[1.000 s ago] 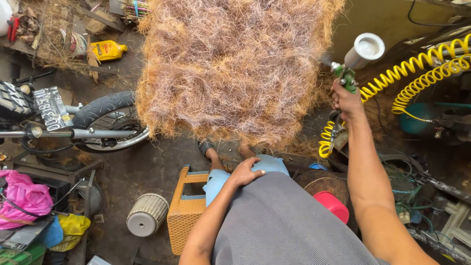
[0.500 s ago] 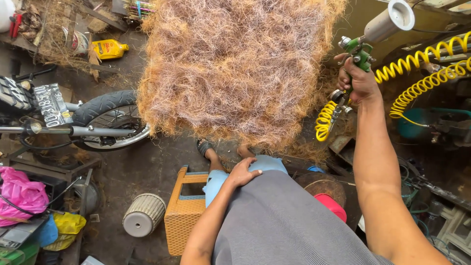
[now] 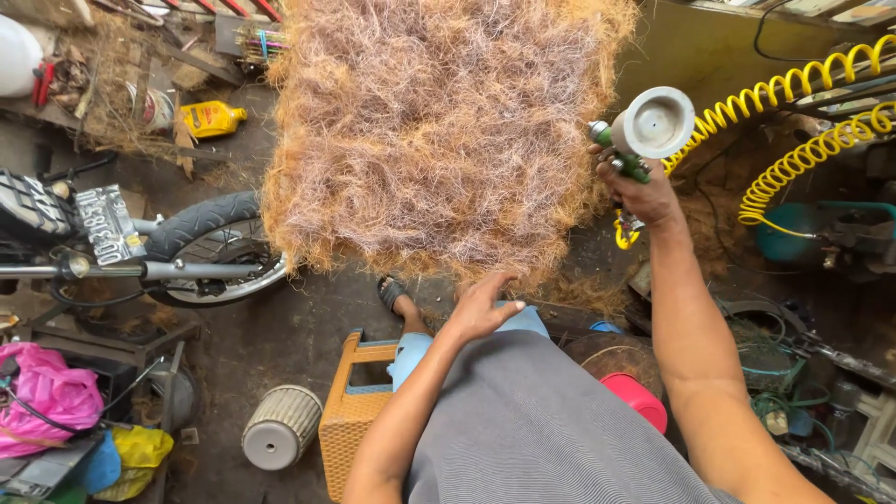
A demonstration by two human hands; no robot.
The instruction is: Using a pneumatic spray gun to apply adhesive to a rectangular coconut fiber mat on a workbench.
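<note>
Fingers [image 3: 623, 179] around green spray gun [image 3: 644, 131], beside coir mat [image 3: 439, 131]

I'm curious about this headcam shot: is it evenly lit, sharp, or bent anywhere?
Head view: soft, even daylight, no hard shadows; the fibre mat is crisp; the spray gun's cup in the right hand is pale, slightly glary; wide-angle stretch at the edges; left hand sharp.

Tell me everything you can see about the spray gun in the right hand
The spray gun has a green metal body topped by a pale grey cup whose round end faces the camera. It is held raised beside the right edge of the coir fibre mat, nozzle toward the fibres. The right hand grips its handle from below. A yellow coiled air hose runs from under the handle off to the right. No spray is visible.
</note>
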